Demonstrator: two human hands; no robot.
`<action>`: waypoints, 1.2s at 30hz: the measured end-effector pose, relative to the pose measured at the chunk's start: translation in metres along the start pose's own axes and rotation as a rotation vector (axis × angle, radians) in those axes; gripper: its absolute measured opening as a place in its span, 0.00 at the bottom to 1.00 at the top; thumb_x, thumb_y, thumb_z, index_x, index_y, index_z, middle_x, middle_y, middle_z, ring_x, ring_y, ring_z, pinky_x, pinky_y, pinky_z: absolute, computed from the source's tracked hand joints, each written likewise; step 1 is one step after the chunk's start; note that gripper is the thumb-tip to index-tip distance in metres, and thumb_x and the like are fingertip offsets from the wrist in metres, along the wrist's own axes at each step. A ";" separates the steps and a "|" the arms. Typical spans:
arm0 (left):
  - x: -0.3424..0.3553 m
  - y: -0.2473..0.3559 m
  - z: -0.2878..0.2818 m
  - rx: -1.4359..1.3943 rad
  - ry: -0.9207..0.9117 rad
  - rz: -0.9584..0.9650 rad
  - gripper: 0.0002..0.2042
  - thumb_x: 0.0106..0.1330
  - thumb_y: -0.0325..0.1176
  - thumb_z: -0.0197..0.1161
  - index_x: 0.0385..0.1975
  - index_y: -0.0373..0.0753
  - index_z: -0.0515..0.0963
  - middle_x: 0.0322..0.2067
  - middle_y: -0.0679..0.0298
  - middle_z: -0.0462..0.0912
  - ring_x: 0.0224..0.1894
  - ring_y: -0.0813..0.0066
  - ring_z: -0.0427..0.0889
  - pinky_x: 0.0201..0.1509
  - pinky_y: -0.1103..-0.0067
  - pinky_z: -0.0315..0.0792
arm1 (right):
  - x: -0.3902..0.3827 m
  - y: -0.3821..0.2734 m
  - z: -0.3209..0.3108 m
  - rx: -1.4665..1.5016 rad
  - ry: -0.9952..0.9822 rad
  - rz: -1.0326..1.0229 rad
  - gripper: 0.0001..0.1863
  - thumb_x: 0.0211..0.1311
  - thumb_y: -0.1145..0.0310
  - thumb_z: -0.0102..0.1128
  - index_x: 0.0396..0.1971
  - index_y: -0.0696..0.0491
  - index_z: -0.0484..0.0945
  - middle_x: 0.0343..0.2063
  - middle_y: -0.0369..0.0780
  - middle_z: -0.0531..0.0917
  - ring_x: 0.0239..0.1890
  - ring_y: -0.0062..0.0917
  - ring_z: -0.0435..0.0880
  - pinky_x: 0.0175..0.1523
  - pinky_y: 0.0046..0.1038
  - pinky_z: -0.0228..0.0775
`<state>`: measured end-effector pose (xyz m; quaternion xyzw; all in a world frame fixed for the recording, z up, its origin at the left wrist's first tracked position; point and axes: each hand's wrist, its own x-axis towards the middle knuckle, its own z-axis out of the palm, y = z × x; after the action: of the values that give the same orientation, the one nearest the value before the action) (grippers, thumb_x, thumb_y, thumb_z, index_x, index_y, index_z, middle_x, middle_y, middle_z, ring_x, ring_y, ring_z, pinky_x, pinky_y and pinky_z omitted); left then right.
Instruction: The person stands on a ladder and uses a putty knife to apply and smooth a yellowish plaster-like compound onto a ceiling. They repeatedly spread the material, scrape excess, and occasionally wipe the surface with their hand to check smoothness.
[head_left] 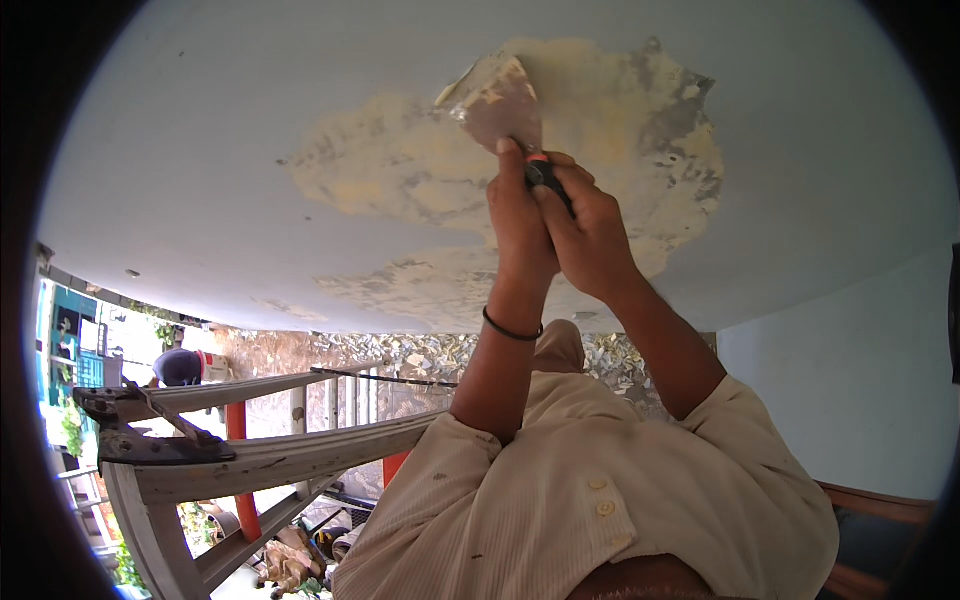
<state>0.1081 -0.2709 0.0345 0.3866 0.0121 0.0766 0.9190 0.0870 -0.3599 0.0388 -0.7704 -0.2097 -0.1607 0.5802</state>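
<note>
Left hand (522, 225) and right hand (592, 225) grip a scraper (503, 112) against the patchy wall (600, 110), above flake-strewn ground (275, 350).

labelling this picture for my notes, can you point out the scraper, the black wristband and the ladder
scraper (508, 115), head view, on the middle of its blade
black wristband (509, 334), head view, on its front curve
ladder (290, 459), head view, on its nearer rail

I see the scraper (503, 112) on the far wall (820, 170). Flakes (615, 357) lie on the floor (262, 350) below; the ladder (290, 462) stands left.
</note>
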 end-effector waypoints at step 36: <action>0.005 0.039 -0.003 0.122 -0.026 0.028 0.30 0.86 0.52 0.47 0.32 0.30 0.83 0.24 0.62 0.83 0.25 0.77 0.80 0.29 0.78 0.76 | 0.006 -0.003 0.026 0.147 0.058 0.056 0.12 0.81 0.72 0.54 0.56 0.60 0.80 0.33 0.33 0.84 0.30 0.09 0.77 0.30 0.19 0.69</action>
<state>0.1075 -0.2411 0.0602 0.4431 -0.0005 0.0837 0.8925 0.0910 -0.3329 0.0372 -0.7262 -0.1822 -0.1509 0.6455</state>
